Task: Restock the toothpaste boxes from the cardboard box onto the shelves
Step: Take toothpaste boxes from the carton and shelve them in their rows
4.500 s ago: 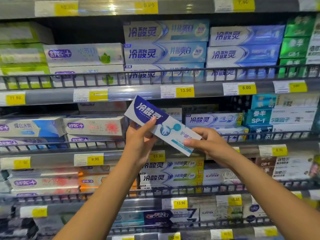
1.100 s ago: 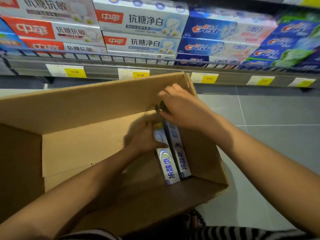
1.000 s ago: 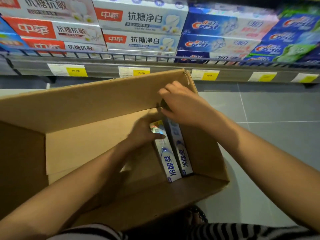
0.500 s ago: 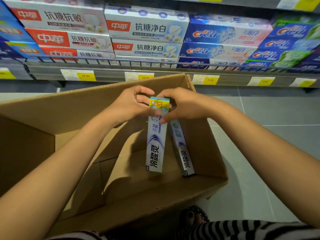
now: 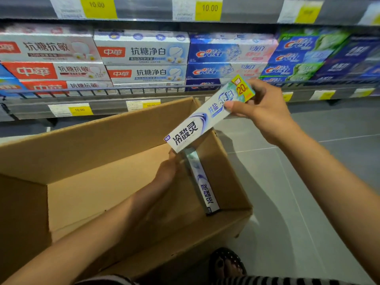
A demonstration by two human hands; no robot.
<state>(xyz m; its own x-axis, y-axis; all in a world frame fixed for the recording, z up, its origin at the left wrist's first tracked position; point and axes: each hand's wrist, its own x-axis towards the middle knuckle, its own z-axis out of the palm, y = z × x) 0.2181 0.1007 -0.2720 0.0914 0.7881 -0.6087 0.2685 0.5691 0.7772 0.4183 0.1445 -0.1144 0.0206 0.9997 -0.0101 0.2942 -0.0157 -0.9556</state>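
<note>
My right hand (image 5: 261,109) grips one end of a white and blue toothpaste box (image 5: 202,118) with a yellow corner tag, held tilted above the open cardboard box (image 5: 123,136). My left hand (image 5: 167,171) reaches down inside the carton and touches the far end of a second toothpaste box (image 5: 202,186), which lies on edge against the carton's right wall. Whether its fingers close round that box is hidden. Just beyond the carton runs a low shelf (image 5: 102,95) filled with stacked toothpaste boxes.
A wire rail (image 5: 144,88) fronts the low shelf, with yellow price tags (image 5: 79,110) on its edge. Grey tiled floor (image 5: 298,182) lies right of the carton. A dark patterned shoe (image 5: 227,262) and striped clothing show at the bottom.
The toothpaste box that both hands held upright over the carton is now in my right hand alone, raised and tilted to the right. My left hand has dropped back into the carton.
</note>
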